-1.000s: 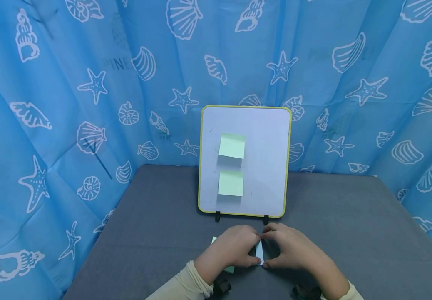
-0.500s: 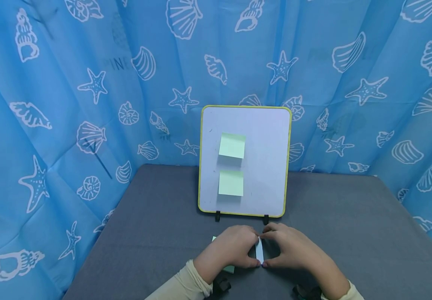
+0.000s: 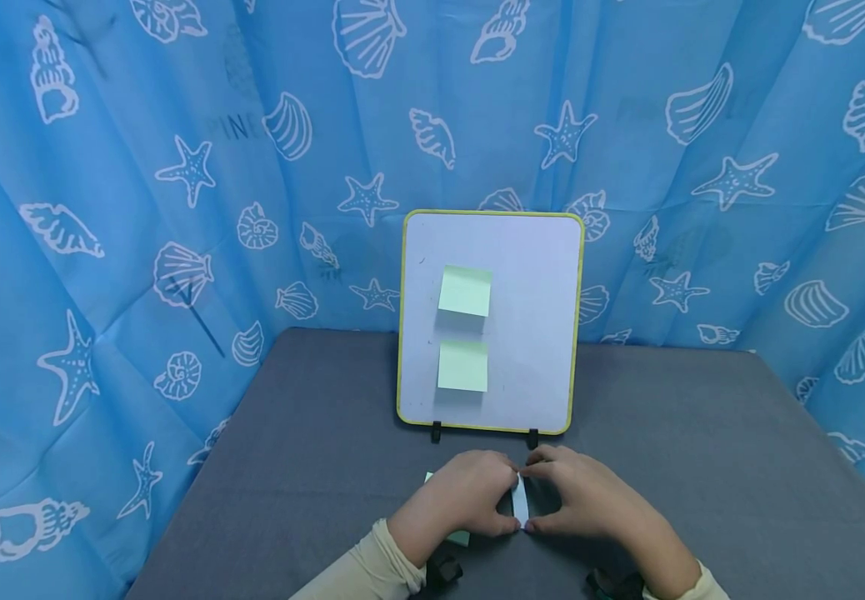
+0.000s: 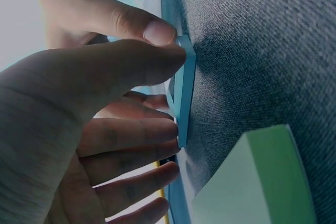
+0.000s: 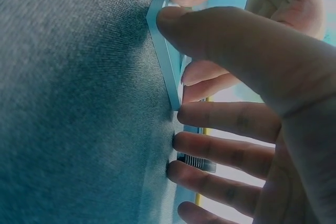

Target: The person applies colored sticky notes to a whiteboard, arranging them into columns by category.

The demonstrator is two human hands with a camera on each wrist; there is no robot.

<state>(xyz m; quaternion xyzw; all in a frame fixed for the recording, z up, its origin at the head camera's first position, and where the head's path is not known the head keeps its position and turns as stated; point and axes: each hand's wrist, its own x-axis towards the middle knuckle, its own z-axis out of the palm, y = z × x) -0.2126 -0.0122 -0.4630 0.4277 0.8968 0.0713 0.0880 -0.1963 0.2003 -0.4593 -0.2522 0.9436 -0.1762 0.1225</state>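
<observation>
A pad of light blue sticky notes lies on the grey cloth between the two hands, its thick edge plain in the left wrist view. My left hand holds it from the left, thumb at the near end and fingers at the far end. From the other side my right hand grips the same two ends, the thumbs close together. In the right wrist view the top sheet looks slightly lifted from the pad. A green sticky note pad lies beside it, mostly hidden under the left hand in the head view.
A whiteboard with a yellow rim stands upright on black feet behind the hands. Two green notes, an upper note and a lower note, stick to its left half. A blue shell-patterned curtain hangs behind the grey table.
My left thumb has shifted slightly left at the pad's near end. Otherwise both hands stay in place, and the board and its notes are unchanged.
</observation>
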